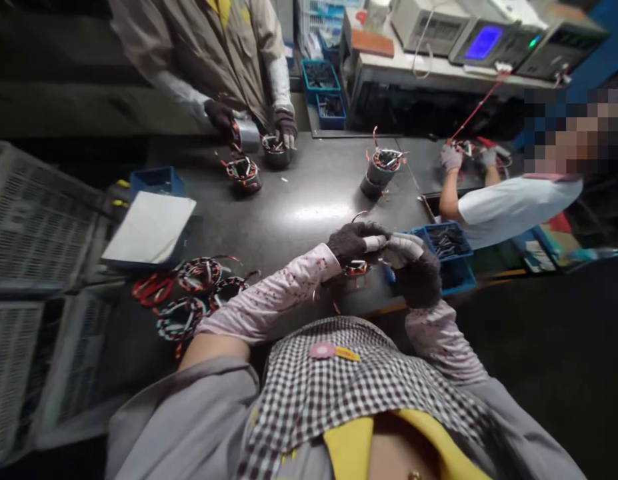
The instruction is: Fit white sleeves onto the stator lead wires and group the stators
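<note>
My left hand (353,244), in a dark glove with pale fingertips, is closed above a wire-wound motor stator (357,269) at the table's near edge. Much of this stator is hidden under the hand, and loose copper-coloured leads stick out around it. My right hand (417,268), gloved the same way, comes in from the right with its fingers bent. The fingertips of both hands meet over the right side of the stator. What they pinch there is too small and covered to make out.
Wound coil rings (199,273) lie left, near a white board (149,227) on a blue bin. More stators (383,167) stand on the dark table (309,190). Blue bins (446,240) of black parts sit right. Two co-workers handle parts opposite and at right; instruments (481,43) stand behind.
</note>
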Motion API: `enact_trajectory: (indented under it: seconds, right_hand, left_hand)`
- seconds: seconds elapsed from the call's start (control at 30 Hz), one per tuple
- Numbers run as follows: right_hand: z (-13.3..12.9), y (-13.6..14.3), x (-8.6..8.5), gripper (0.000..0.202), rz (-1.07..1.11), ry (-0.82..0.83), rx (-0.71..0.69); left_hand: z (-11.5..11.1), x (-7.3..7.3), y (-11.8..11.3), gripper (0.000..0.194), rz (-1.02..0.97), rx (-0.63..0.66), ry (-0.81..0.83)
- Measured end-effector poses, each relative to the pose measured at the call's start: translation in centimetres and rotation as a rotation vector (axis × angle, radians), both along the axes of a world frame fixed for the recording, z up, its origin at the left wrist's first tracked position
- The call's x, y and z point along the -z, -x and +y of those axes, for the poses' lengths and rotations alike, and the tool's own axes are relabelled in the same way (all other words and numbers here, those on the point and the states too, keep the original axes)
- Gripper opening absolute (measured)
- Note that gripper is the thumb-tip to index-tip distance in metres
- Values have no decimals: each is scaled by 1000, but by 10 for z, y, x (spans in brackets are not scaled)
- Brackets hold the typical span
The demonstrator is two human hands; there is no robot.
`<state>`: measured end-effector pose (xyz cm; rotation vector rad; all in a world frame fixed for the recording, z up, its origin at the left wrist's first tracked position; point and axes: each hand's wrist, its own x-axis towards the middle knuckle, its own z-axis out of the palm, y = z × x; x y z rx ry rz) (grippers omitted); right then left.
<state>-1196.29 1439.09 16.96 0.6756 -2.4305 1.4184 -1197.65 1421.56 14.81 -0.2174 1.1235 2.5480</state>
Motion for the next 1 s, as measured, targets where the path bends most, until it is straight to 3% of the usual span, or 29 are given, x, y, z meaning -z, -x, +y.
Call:
enact_trajectory:
  seconds: [0.1, 0.2, 0.27, 0.37, 0.47, 0.6, 0.73, 0.9, 1.0]
  right_hand:
    - [-4, -6, -3, 12, 25, 156, 129]
    - [10, -11, 5, 27, -196, 440, 352]
    - [27, -14, 17, 36, -418, 476, 431]
    - [52, -21, 41, 42, -643, 366, 373]
    - [65, -24, 58, 44, -709, 287, 252]
    - [69, -21, 71, 42, -602, 155, 119]
    - [66, -21, 84, 33, -455, 11, 104]
    - [49, -23, 107, 28, -207, 14, 151]
    - [38, -17, 111, 30, -237, 58, 130]
  left_hand:
    - [-21, 11, 0, 50, -41, 44, -45]
    - [-34, 19, -9, 53, -9, -173, -23]
    - [-37, 19, -21, 53, -2, -245, -1]
    - [-34, 14, -36, 56, -33, -164, 21]
    - [-24, 12, -38, 58, -41, -162, 42]
    - [-11, 19, -30, 58, -66, -264, 131]
    - [-1, 26, -28, 60, -117, -319, 201]
    - [4, 28, -30, 58, -173, -379, 226]
    - [4, 30, -31, 57, -150, -362, 224]
